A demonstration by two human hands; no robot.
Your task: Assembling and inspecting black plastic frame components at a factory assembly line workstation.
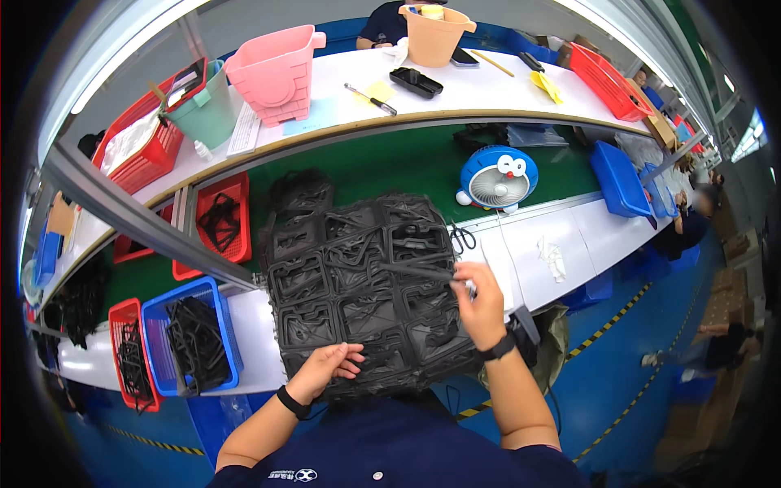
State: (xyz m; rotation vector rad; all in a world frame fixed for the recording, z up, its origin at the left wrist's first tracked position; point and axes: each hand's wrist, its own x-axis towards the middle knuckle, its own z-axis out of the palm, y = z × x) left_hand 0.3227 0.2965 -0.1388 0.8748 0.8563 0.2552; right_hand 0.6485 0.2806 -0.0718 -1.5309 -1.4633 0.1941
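Observation:
In front of me lies a black compartment tray [324,246], its cells filled with black angular frame-like parts and lined with dark film. My right hand [482,302] is closed at the tray's right side, pinching the end of a long thin black strip-like part [416,270] that reaches left over the cells. A small pale spot shows by its fingertips; I cannot make out what it is. Over the near left cells, my left hand [332,364] is open with fingers slightly bent, holding nothing that I can see. Black scissors [462,237] rest just beyond my right hand.
On the left stand a blue basket [232,342] and a red basket [124,309] of black parts. A blue cartoon fan [499,179] and a blue bin [618,180] sit farther back. The raised shelf [350,106] carries a pink bucket [272,73]; a metal post [138,207] crosses the left.

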